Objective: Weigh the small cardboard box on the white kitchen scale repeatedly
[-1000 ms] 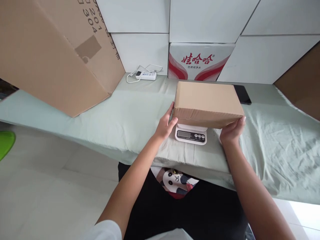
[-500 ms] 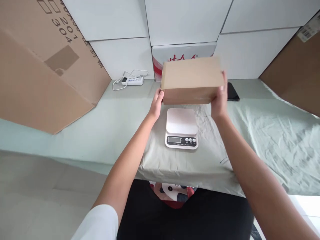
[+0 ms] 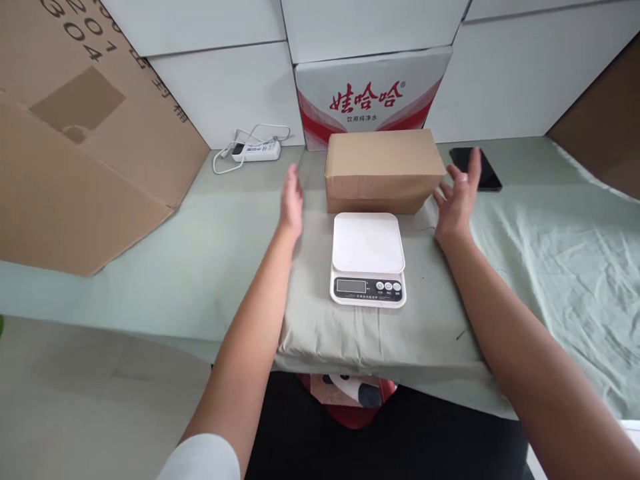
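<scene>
A closed brown cardboard box (image 3: 380, 177) rests on the cloth-covered table, directly behind a white kitchen scale (image 3: 368, 260). The scale's platform is bare and its small display looks blank. To the left of the box, my left hand (image 3: 292, 203) is held apart from it, fingers stretched out and a little blurred. My right hand (image 3: 457, 200) is at the box's right side with its fingers spread, a ring on one of them. Nothing is in either hand. Behind the right fingers lies a black phone (image 3: 480, 170), partly covered by them.
A white power strip (image 3: 257, 151) with a cable lies at the back left. A white carton with red lettering (image 3: 367, 90) stands behind the box, among white panels. Large cardboard pieces (image 3: 100, 160) flank the green tablecloth (image 3: 210, 267) on both sides.
The cardboard box, held up between both hands before, now sits on the table behind the scale. Both hands have let go and moved outward. The view has shifted slightly, showing more of the lettered carton.
</scene>
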Demonstrator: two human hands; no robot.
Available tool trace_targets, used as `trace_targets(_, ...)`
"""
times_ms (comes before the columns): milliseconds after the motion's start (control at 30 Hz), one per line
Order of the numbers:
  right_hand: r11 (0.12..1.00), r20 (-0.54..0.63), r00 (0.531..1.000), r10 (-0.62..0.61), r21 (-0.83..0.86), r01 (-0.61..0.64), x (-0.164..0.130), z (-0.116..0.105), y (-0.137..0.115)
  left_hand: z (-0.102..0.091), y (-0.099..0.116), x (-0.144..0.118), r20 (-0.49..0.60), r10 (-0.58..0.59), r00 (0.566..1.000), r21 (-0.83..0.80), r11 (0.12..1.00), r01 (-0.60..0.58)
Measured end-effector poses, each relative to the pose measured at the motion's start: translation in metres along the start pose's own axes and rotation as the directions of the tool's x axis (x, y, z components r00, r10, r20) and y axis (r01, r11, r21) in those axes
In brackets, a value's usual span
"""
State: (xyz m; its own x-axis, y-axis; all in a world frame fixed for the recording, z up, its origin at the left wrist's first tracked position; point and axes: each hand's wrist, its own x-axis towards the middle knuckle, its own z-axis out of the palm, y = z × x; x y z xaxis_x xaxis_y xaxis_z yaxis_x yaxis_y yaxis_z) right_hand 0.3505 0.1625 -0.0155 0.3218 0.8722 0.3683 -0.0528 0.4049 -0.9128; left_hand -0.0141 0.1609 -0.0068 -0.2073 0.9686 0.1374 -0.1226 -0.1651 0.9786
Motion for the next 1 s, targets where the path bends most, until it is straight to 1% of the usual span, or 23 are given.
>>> trace_targets(33, 0.999, -0.083, 0.996, 0.034, 0.001, -0.034, 0.007, -0.01, -0.001, -0.015, 0.005, 0.005, -0.029, 0.014, 0.999, -0.006, 1.0, -0.014)
trace_targets(67, 0.998, -0.174, 0.983, 0.065, 0.008, -0.065, 0.015, -0.019, -0.002, -0.031, 0.01, 0.01, -0.05, 0.026, 0.998, -0.012, 1.0, -0.027)
trace_targets(100, 0.996, -0.254, 0.963, 0.092, 0.021, -0.09, 0.022, -0.028, -0.002, -0.046, 0.013, 0.014, -0.073, 0.028, 0.997, -0.017, 0.999, -0.029)
trace_targets(133, 0.993, -0.306, 0.945, 0.115, 0.03, -0.111, 0.029, -0.037, -0.001, -0.06, 0.015, 0.019, -0.086, 0.045, 0.995, -0.027, 0.999, -0.047)
trace_targets(167, 0.991, -0.327, 0.936, 0.133, 0.035, -0.129, 0.035, -0.044, 0.001, -0.07, 0.016, 0.022, -0.1, 0.054, 0.994, -0.036, 0.998, -0.058)
trace_targets(200, 0.99, -0.318, 0.937, 0.143, 0.029, -0.141, 0.039, -0.049, 0.004, -0.078, 0.015, 0.025, -0.112, 0.056, 0.992, -0.045, 0.997, -0.061)
trace_targets(233, 0.99, -0.296, 0.945, 0.141, 0.014, -0.143, 0.042, -0.053, 0.007, -0.083, 0.014, 0.028, -0.121, 0.052, 0.991, -0.051, 0.997, -0.058)
trace_targets(300, 0.992, -0.223, 0.968, 0.113, -0.023, -0.121, 0.046, -0.058, 0.016, -0.085, 0.011, 0.031, -0.125, 0.024, 0.992, -0.047, 0.998, -0.03)
trace_targets(333, 0.994, -0.203, 0.975, 0.093, -0.031, -0.102, 0.046, -0.058, 0.02, -0.083, 0.01, 0.031, -0.118, 0.012, 0.993, -0.038, 0.999, -0.017)
trace_targets(433, 0.997, -0.199, 0.977, 0.071, -0.013, -0.075, 0.043, -0.055, 0.026, -0.073, 0.007, 0.029, -0.076, 0.012, 0.997, -0.01, 1.0, -0.013)
trace_targets(533, 0.997, -0.191, 0.978, 0.082, 0.014, -0.08, 0.035, -0.044, 0.02, -0.058, 0.005, 0.024, -0.019, -0.002, 1.0, 0.022, 1.0, 0.002)
trace_targets(567, 0.996, -0.173, 0.981, 0.089, 0.022, -0.086, 0.03, -0.038, 0.015, -0.051, 0.004, 0.021, 0.009, -0.012, 1.0, 0.036, 0.999, 0.011)
trace_targets(633, 0.994, -0.111, 0.988, 0.105, 0.036, -0.101, 0.019, -0.023, 0.005, -0.034, 0.003, 0.013, 0.072, -0.022, 0.997, 0.056, 0.998, 0.018)
trace_targets(700, 0.992, -0.007, 0.993, 0.117, 0.049, -0.116, 0.007, -0.008, -0.005, -0.015, 0.001, 0.003, 0.131, -0.018, 0.991, 0.065, 0.998, 0.009)
trace_targets(767, 0.989, 0.108, 0.986, 0.127, 0.057, -0.134, -0.004, 0.005, -0.012, 0.002, -0.001, -0.008, 0.199, -0.014, 0.98, 0.069, 0.998, 0.0)
trace_targets(867, 0.987, 0.208, 0.969, 0.135, 0.062, -0.151, -0.014, 0.016, -0.014, 0.019, -0.005, -0.021, 0.314, -0.01, 0.949, 0.066, 0.998, -0.012)
trace_targets(933, 0.989, 0.212, 0.969, 0.127, 0.05, -0.141, -0.016, 0.02, -0.013, 0.025, -0.005, -0.025, 0.352, -0.007, 0.936, 0.064, 0.998, -0.016)
trace_targets(1000, 0.998, 0.148, 0.987, 0.056, 0.017, -0.059, -0.016, 0.025, -0.016, 0.028, 0.0, -0.027, 0.352, 0.007, 0.936, 0.062, 0.998, -0.031)
